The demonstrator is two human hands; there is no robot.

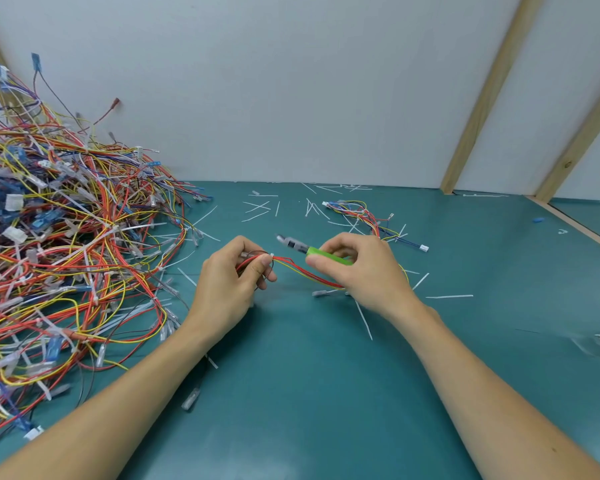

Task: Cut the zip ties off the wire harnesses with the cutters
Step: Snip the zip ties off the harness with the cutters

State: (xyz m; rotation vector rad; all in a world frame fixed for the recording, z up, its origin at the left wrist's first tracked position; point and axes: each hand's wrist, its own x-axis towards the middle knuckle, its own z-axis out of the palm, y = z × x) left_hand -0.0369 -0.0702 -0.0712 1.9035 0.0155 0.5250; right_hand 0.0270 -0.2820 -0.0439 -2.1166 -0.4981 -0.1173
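Fingers of the left hand [234, 275] pinch a red-and-yellow wire harness [305, 271] beside its white zip tie [272, 255]; the right hand [357, 268] grips green-handled cutters [312, 250], blurred tip just above the tie; harness pile [66, 237] lies left on the teal surface [309, 393].

Two hands: left hand [234, 277], right hand [362, 271]; one cutters [312, 250]; one held harness [302, 270]; one loose harness [364, 216]; harness pile [66, 244] uncountable.

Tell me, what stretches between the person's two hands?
In the head view, a wire harness of red and yellow wires spans from the left hand to the right hand, which also holds green-handled cutters.
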